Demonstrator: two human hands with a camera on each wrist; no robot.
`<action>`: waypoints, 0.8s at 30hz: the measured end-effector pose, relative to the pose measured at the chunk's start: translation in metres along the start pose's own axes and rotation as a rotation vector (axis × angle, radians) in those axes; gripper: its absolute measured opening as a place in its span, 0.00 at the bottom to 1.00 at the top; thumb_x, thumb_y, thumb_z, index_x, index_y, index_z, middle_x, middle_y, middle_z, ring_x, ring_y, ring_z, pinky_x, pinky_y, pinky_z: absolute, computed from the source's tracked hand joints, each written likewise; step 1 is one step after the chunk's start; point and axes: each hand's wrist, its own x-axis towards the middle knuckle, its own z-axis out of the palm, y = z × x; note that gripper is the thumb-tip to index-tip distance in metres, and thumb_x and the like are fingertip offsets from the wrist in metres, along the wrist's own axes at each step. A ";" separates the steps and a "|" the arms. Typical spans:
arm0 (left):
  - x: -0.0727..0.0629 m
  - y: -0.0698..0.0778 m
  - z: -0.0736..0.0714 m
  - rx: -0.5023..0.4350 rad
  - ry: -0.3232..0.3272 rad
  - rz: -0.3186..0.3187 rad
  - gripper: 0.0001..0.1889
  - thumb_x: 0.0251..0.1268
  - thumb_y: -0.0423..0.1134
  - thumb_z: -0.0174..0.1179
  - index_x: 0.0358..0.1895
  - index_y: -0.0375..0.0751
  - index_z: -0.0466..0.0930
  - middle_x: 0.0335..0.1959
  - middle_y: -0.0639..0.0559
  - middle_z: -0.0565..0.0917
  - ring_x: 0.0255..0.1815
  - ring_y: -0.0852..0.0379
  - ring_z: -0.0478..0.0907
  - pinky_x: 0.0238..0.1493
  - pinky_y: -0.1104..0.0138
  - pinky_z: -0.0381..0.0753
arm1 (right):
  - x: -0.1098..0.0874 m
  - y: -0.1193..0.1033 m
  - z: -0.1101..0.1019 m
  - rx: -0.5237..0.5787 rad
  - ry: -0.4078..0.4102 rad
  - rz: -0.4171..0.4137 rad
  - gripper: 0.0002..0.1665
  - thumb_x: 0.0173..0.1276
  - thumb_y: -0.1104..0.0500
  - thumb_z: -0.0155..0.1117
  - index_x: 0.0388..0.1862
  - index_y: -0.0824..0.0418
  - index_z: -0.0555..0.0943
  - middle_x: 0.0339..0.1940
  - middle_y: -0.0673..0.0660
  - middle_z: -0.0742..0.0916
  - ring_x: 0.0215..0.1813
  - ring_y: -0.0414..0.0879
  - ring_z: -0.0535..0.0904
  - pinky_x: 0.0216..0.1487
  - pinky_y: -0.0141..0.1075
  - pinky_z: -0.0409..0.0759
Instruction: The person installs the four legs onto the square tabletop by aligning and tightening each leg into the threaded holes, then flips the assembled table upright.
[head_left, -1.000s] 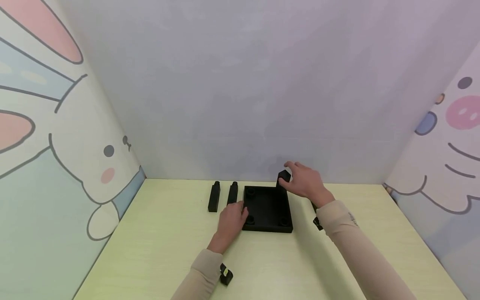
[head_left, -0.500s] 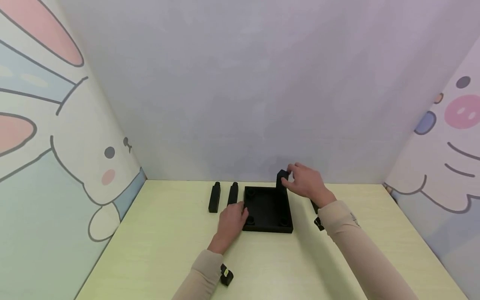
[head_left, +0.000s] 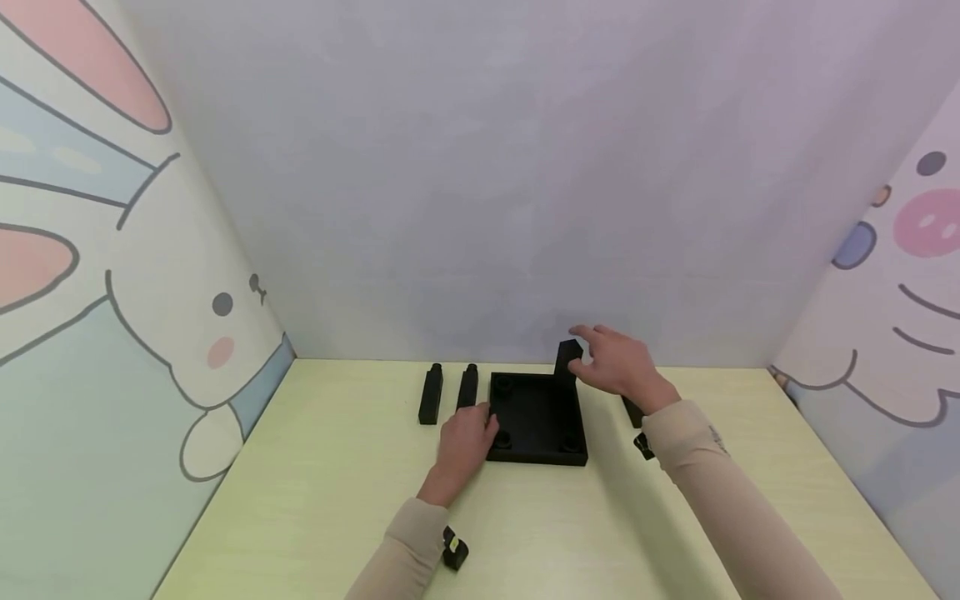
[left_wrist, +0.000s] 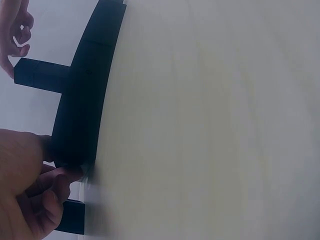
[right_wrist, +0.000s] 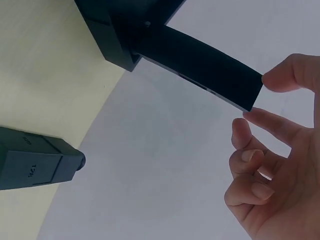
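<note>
A black square tabletop, with a raised rim and round sockets at its corners, lies underside up. My left hand grips its left edge; in the left wrist view the fingers curl at that edge. A black square-section leg stands upright at the far right corner. At its free end is my right hand. In the right wrist view the thumb and index finger touch opposite corners of the leg's end, lightly pinching it, while the other fingers curl clear of it.
Two more black legs, one outermost and one nearer, lie left of the tabletop. Another leg lies to the right, partly behind my right wrist. A pale grey wall rises behind the table.
The upright leg has turned a little about its length. My right index finger has straightened away from it, and the thumb has shifted slightly. My left hand stays on the tabletop.
</note>
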 end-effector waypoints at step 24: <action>0.001 0.001 0.000 -0.021 -0.006 -0.002 0.15 0.74 0.40 0.60 0.24 0.45 0.75 0.13 0.59 0.65 0.14 0.64 0.59 0.16 0.70 0.56 | -0.001 -0.004 0.000 -0.028 -0.002 -0.024 0.33 0.69 0.49 0.56 0.73 0.51 0.74 0.46 0.59 0.84 0.29 0.46 0.76 0.21 0.39 0.68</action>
